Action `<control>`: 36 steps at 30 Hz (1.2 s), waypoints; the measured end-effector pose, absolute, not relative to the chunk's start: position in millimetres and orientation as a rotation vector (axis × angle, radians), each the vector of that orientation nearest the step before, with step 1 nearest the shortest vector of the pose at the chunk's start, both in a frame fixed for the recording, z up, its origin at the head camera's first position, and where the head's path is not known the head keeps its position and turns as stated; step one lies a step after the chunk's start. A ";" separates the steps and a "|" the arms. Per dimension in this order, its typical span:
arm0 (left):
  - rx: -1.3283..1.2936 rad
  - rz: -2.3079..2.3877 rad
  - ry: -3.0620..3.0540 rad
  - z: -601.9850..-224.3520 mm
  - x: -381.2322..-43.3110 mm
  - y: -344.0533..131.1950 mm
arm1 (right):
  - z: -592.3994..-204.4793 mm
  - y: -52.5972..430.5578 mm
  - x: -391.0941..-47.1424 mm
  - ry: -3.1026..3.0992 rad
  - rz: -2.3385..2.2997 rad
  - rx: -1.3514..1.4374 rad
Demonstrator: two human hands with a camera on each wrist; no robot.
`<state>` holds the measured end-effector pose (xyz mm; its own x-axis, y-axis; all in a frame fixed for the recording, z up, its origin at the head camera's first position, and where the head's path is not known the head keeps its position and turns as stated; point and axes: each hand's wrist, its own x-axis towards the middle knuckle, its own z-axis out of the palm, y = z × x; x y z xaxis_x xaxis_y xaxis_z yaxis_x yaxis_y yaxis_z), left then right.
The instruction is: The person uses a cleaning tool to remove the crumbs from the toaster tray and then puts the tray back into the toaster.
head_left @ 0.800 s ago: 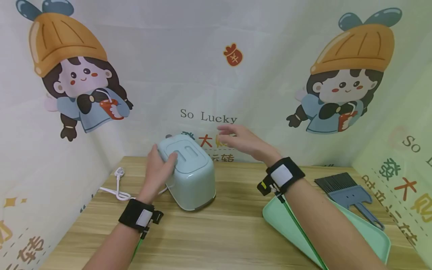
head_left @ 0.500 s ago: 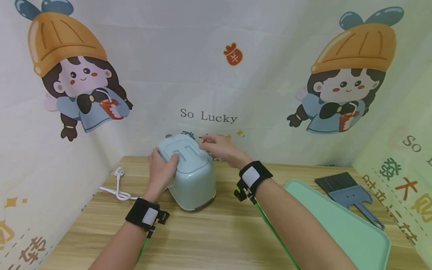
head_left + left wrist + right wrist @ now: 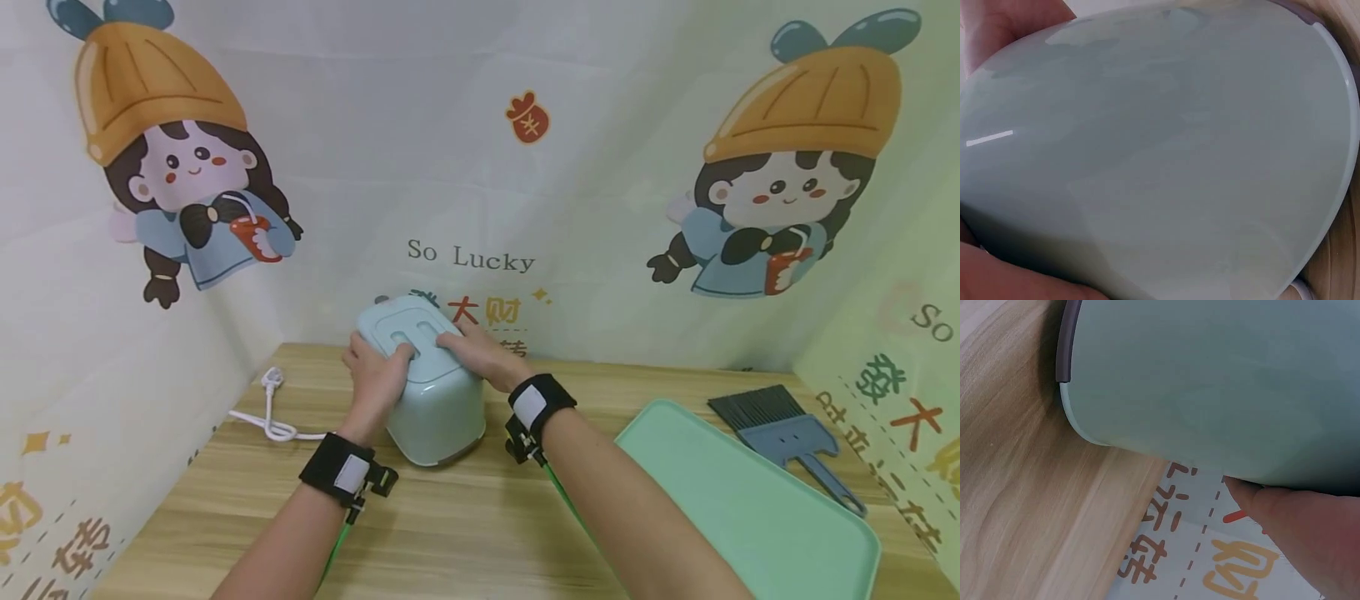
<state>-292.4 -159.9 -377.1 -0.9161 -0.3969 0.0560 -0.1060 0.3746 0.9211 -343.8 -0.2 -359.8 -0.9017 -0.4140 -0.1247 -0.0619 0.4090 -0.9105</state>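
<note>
Toaster [image 3: 438, 421] gripped from both sides

Stands on the wood-grain table [image 3: 480, 537], looks upright, and meets the wood along the visible part of the base. Held on the toaster's left by the left hand [image 3: 377, 377], with fingers curled round that side and thumb on the top at the left slot [image 3: 397, 337]. Held on the toaster's right by the right hand [image 3: 482, 354], with thumb on the top by the right slot [image 3: 426, 328] and fingers over that side. Spread, in each hand, only enough to take in the toaster's upper edge. Cannot tell how far the hidden fingertips reach.

For a sound hold, press inward evenly from both sides, so as not to twist or skid the toaster. Expect slipperiness from the glossy shell; favour broad finger contact over a tip pinch. Lay thumbs flat rather than digging into the slots. Mind the white power cord [image 3: 268, 408], trailing out left of the toaster to the plug [image 3: 273, 377] and likely to drag during any shift. Avoid swinging toward the green tray [image 3: 765, 517] and blue hand brush [image 3: 787, 437], both well to the toaster's right.
</note>
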 end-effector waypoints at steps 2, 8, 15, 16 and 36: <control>0.435 -1.566 -2.371 -377.7 -293.0 -159.3 | -361.8 0.6 -343.0 2.321 -1.512 -0.431; 0.369 -1.620 -2.409 -379.9 -294.0 -160.0 | -364.1 7.6 -337.8 2.313 -1.515 -0.499; 0.263 -1.662 -2.482 -379.5 -291.1 -158.0 | -361.4 20.5 -319.5 2.313 -1.473 -0.461; 0.237 -1.664 -2.495 -378.9 -290.7 -157.0 | -361.0 22.6 -316.6 2.316 -1.480 -0.451; -0.181 -1.712 -2.565 -379.7 -289.5 -126.9 | -373.4 57.9 -270.0 2.470 -1.677 -0.190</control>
<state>-289.5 -126.9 -379.7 -0.9917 0.0682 0.1086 0.1265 0.3794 0.9165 -270.0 57.9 -373.4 -0.9808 -0.1878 -0.0527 -0.0203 0.3673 -0.9299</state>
